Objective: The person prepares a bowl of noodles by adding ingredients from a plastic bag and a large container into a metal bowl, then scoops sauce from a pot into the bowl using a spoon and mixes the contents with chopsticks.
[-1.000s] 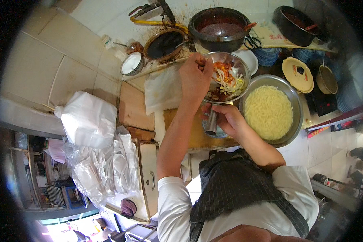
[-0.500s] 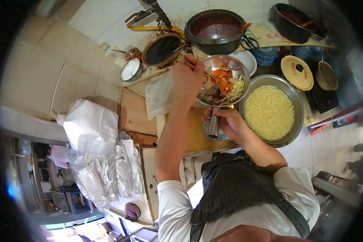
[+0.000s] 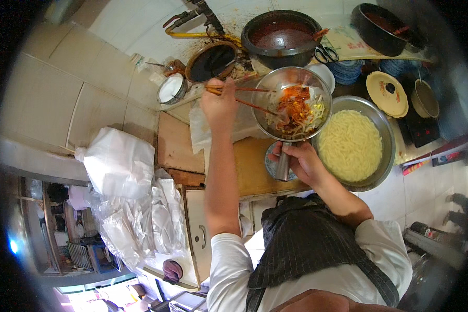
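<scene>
left hand (image 3: pixel 219 106) fingers clamped on chopsticks (image 3: pixel 244 96) stirring slippery noodles and sauce in steel bowl (image 3: pixel 292 103), held above the surface by its short handle (image 3: pixel 282 164) in the closed right hand (image 3: pixel 302 162); bowl likely rigid, top-heavy, best gripped there

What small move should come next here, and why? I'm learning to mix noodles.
Probably sweep the chopsticks in the left hand through the steel bowl: red sauce sits unmixed on the noodles, and the right hand steadies the handle.
</scene>
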A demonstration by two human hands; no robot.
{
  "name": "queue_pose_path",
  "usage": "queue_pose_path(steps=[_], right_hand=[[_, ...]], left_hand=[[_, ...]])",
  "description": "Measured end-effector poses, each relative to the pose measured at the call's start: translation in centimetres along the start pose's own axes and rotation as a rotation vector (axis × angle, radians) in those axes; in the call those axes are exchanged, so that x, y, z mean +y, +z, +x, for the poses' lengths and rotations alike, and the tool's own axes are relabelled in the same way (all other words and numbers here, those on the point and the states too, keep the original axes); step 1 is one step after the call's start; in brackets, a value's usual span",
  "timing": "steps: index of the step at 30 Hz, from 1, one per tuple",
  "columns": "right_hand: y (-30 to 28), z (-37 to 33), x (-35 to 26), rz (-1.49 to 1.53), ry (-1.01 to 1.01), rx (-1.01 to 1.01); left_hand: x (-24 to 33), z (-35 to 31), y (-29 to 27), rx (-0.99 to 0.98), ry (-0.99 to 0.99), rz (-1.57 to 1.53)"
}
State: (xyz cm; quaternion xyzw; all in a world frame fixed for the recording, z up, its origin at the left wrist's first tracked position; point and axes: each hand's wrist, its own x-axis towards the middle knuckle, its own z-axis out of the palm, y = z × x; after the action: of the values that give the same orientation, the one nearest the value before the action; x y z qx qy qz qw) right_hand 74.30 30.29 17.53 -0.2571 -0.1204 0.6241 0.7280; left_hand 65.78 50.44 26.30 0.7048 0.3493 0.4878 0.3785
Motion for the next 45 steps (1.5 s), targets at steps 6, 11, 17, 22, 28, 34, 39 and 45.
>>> queue_pose_path(steps=[6, 11, 17, 22, 28, 34, 39, 45], right_hand=[[-0.6, 0.2, 0.4, 0.032, -0.034, 0.051], [-0.8, 0.1, 0.0, 0.006, -0.046, 0.022], [-0.1, 0.0, -1.3, 0.054, -0.069, 0.041], [0.7, 0.0, -2.7, 0.077, -0.071, 0.066], [1.3, 0.2, -3.8, 0.07, -0.085, 0.038], [0.9, 1.1, -3.9, 0.022, -0.017, -0.007], [0.5, 1.5, -2.8, 0.009, 0.084, -0.081], [-2.7, 1.4, 1.1, 0.016, 0.421, -0.137]], left_hand=[[-2.4, -2.2, 0.9, 0.093, -0.231, -0.29], [-6.3, -4.3, 2.2, 0.318, -0.417, -0.699], [-7.2, -3.7, 3.4, 0.416, -0.546, -0.812], [-6.2, -1.3, 4.6, 0.432, -0.501, -0.971], [-5.3, 1.2, 6.6, 0.469, -0.408, -1.004], [-6.5, 1.1, 4.0, 0.591, -0.372, -0.915], [-7.6, -1.4, -1.4, 0.528, -0.15, -0.845], [-2.2, -11.9, -7.9, 0.368, -0.247, -0.268]])
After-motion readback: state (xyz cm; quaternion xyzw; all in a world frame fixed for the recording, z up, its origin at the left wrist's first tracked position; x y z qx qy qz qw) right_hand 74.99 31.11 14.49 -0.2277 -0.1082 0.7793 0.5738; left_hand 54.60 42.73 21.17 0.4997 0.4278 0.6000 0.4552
